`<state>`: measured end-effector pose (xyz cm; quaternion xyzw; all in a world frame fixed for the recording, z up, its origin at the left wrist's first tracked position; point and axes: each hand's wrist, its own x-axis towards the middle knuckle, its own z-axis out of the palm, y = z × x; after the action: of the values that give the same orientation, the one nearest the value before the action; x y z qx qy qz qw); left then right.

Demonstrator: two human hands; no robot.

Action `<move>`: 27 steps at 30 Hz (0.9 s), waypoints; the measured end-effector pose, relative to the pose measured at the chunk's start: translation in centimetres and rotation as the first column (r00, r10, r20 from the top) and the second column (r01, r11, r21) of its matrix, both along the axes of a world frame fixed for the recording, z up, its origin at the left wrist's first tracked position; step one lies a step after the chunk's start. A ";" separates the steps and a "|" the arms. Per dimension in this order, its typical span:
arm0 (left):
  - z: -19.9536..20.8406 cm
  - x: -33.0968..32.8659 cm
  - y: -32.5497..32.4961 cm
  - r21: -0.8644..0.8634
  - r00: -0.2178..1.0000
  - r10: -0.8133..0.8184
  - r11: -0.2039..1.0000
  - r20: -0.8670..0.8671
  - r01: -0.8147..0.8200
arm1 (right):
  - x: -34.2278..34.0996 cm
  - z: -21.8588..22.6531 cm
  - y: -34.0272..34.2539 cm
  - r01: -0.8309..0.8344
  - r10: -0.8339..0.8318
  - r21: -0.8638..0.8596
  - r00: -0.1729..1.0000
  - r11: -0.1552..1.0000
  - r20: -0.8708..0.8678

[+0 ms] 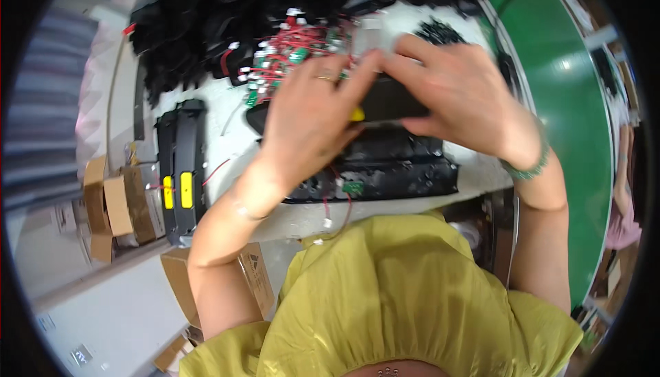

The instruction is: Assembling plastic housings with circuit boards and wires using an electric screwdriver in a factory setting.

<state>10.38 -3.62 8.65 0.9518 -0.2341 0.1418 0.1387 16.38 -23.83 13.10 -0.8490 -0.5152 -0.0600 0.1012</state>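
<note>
A long black plastic casing [395,102] with a yellow spot lies crosswise under both of my hands. My left hand [309,112], with a ring on one finger, is curled over its left part, thumb along the near side. Around the right part bends my right hand [457,95], thumb at the near edge and fingers at the far edge. My index fingertips come close together above the casing; motion blurs them, so anything small between them is hidden. Just nearer lies another black casing [405,178], with a small green circuit board [353,187] and red wires on it.
Beyond my hands lie a heap of red wires [295,37] with white connectors and green boards, a translucent box [368,33] and small black parts [440,32]. Black casings [220,47] pile up behind. Two casings with yellow parts [186,190] stand at left; cardboard boxes [118,205] sit beyond.
</note>
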 end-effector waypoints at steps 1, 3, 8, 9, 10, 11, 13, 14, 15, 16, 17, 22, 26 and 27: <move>0.1 0.2 -0.6 0.042 0.999 0.033 0.999 -0.015 -0.032 | 0.1 0.6 -0.6 0.038 -0.037 -0.031 0.998 0.999 0.053; 0.6 1.2 -0.6 0.035 0.989 0.027 0.999 0.144 -0.032 | 0.3 1.2 -1.3 0.115 -0.113 0.052 0.993 0.992 -0.027; 3.4 1.3 3.2 -0.390 0.972 0.202 0.891 -0.117 -0.232 | -0.5 2.7 -1.8 0.055 -0.158 0.337 0.945 0.940 0.288; 3.9 1.0 3.9 -0.420 0.951 0.208 0.860 -0.228 -0.289 | -0.5 2.2 -2.0 0.052 -0.162 0.372 0.949 0.927 0.271; 4.1 0.6 4.5 -0.425 0.950 0.200 0.858 -0.238 -0.287 | -0.5 1.6 -2.0 0.047 -0.162 0.381 0.948 0.924 0.275; 4.2 0.2 4.9 -0.431 0.949 0.193 0.856 -0.248 -0.287 | -0.6 0.9 -1.8 0.031 -0.148 0.421 0.957 0.906 0.248; 3.9 -0.7 5.2 -0.435 0.961 0.205 0.860 -0.184 -0.266 | -0.7 -0.3 -1.4 0.008 -0.128 0.471 0.967 0.882 0.221; 3.8 -1.2 5.3 -0.444 0.970 0.209 0.863 -0.124 -0.243 | -0.9 -0.7 -1.2 -0.005 -0.094 0.479 0.978 0.878 0.184; 3.9 -1.8 5.3 -0.434 0.982 0.182 0.881 -0.057 -0.188 | -1.1 -1.1 -1.1 -0.018 -0.061 0.487 0.987 0.873 0.146; 3.7 -2.4 5.3 -0.437 0.986 0.165 0.887 0.007 -0.146 | -1.9 -1.4 -0.6 -0.010 -0.058 0.527 0.992 0.850 0.112; 3.5 -2.8 5.2 -0.438 0.987 0.147 0.893 0.070 -0.102 | -2.1 -2.1 -0.4 0.023 -0.052 0.571 0.998 0.821 0.034; 3.6 -3.0 4.6 -0.413 0.982 0.036 0.910 0.185 0.044 | -2.6 -2.9 1.0 -0.058 0.297 0.659 0.920 0.750 -0.257; 4.1 -3.9 5.0 -0.416 0.985 0.137 0.906 0.108 -0.080 | -3.2 -3.8 2.4 0.106 0.263 0.640 0.851 0.761 -0.454; 4.5 -4.5 5.6 -0.415 0.978 0.198 0.897 0.067 -0.153 | -3.7 -3.8 2.2 0.064 0.211 0.579 0.894 0.813 -0.395</move>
<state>5.91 1.96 13.17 0.9100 -0.1195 0.2506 0.3079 12.70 -21.66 9.35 -0.7473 -0.4692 -0.0151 0.4703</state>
